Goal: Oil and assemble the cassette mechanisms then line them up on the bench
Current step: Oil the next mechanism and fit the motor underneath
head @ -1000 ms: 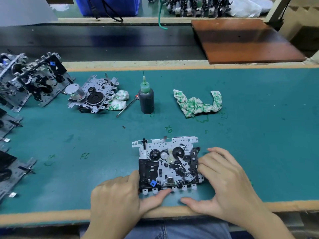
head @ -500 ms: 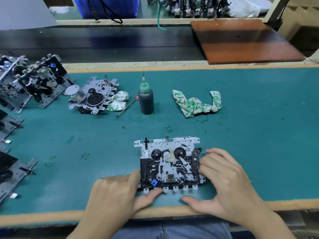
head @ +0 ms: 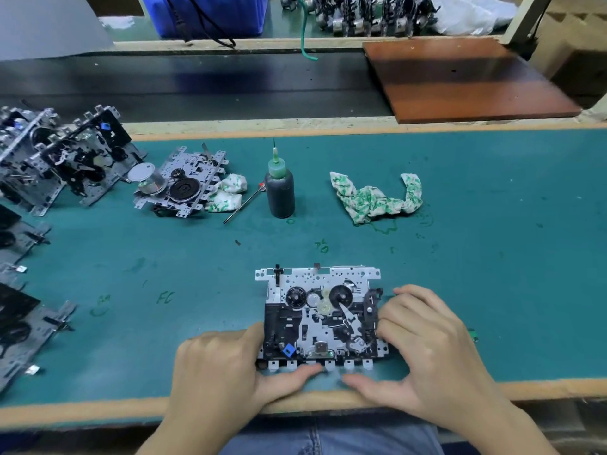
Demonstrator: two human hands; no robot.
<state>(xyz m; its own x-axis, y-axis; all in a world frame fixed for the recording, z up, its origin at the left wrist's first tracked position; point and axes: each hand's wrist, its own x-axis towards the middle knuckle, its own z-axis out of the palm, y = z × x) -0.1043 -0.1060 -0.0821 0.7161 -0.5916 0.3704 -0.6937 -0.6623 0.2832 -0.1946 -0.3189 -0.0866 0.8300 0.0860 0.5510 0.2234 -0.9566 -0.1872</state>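
Green bench mat [head: 492, 257], oil bottle [head: 280, 192] upright mid-bench, rag [head: 374, 200] to its right. Cassette mechanism [head: 320, 316] flat at the near edge; left hand [head: 223, 372] grips its left side, right hand [head: 427, 349] its right, thumbs along the front tabs.

A cassette mechanism [head: 320, 315] lies flat on the green bench mat [head: 492, 274] at lower centre of the frame, its perforated white metal plate toward the top and a row of white tabs along its near edge, with two black reels, pale gears and a small blue part showing. In the upper middle stands a dark oil bottle [head: 280, 188], upright, with a green needle-tipped cap. Left of it another mechanism [head: 184, 188] lies with its black flywheel and silver motor facing up. More mechanisms [head: 65, 156] are stacked and tilted at upper left, and others [head: 23, 323] run along the left edge.
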